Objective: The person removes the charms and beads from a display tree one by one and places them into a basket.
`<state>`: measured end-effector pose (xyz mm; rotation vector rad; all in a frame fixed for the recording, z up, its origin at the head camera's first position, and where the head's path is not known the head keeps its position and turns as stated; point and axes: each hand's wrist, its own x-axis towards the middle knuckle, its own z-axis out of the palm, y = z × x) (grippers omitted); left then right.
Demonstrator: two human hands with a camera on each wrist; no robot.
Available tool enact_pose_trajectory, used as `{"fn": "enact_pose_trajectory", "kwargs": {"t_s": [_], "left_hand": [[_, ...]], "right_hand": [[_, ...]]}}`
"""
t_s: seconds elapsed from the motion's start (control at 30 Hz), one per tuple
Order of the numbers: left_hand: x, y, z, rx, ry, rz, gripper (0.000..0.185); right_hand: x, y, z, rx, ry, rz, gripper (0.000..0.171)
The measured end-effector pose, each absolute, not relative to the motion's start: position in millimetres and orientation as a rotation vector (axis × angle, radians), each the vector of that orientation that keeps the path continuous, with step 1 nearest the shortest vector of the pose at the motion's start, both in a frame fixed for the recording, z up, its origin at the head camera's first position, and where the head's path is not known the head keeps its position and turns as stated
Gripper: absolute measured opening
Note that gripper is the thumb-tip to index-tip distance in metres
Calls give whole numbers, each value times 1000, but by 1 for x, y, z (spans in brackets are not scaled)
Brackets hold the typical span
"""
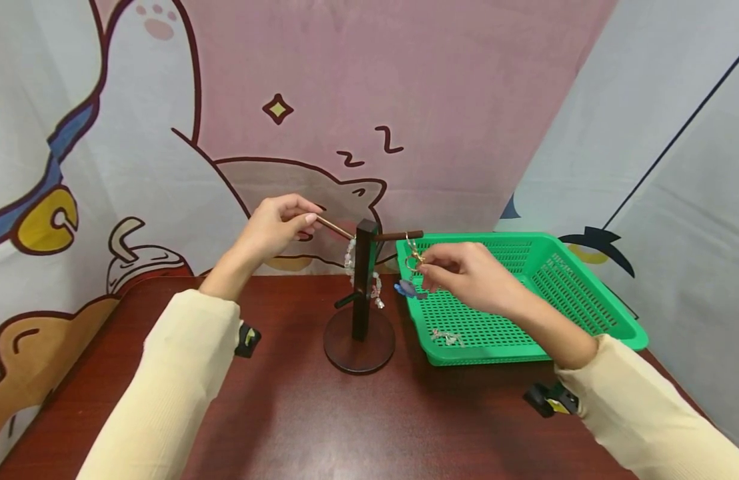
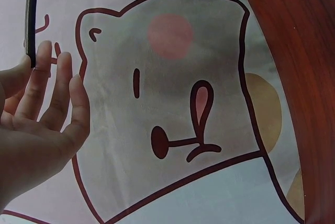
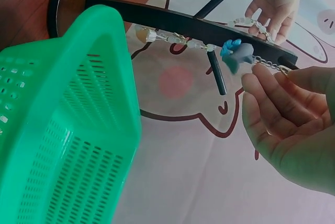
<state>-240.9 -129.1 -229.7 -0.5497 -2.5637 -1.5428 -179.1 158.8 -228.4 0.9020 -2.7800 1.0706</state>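
Head view first — right hand (image 1: 465,273) pinches a keychain (image 1: 413,267) by its gold ring at the right peg (image 1: 399,235) of the dark wooden stand (image 1: 362,293), its blue-grey charm dangling below. Left hand (image 1: 279,227) grips the tip of the left peg (image 1: 335,228), steadying things. A beaded bracelet (image 1: 349,261) already hangs by the post — I'd judge the job partway along, with one small piece (image 1: 446,337) left in the green basket (image 1: 585,300) just beside the stand. All on a reddish-brown table (image 1: 321,413); behind, a cartoon-printed cloth backdrop (image 1: 345,87).
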Motion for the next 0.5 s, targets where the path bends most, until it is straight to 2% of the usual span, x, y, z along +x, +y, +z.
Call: {"fn": "enact_pose_trajectory", "kwargs": {"t_s": [0.5], "left_hand": [[-240, -129, -229, -546, -2562, -1563, 21]], "right_hand": [[-177, 166, -225, 890, -2794, 1061, 10]]}}
